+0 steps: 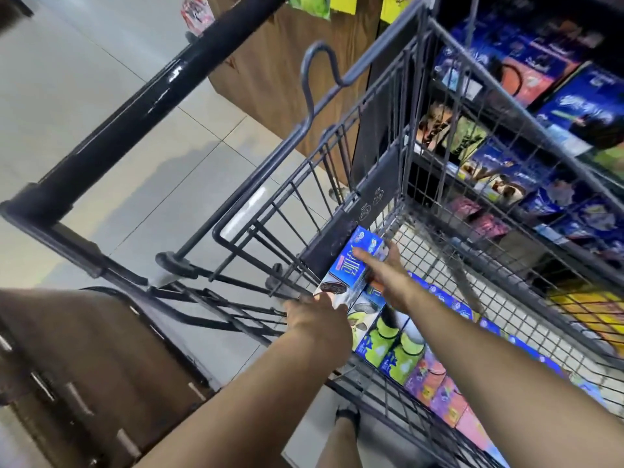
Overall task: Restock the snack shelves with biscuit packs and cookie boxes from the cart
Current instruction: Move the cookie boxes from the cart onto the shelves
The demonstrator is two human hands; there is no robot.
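Both my arms reach down into the wire cart (422, 106). A blue cookie box (351, 265) is tilted up at the cart's near end, against the dark flap. My right hand (383, 270) grips its upper end, thumb lying across the blue face. At the lower end, by the cookie picture, my left hand (319, 315) holds the box; its fingertips are hidden behind it. Under the hands lie more blue cookie boxes (388, 349) and pink and purple packs (439, 390), in rows on the cart floor.
Snack shelves (526, 170) full of blue boxes stand close behind the cart's right side. The black cart handle (135, 109) crosses the upper left. A wooden stand (287, 72) is ahead, a brown cabinet (84, 366) at lower left, grey tiled floor between.
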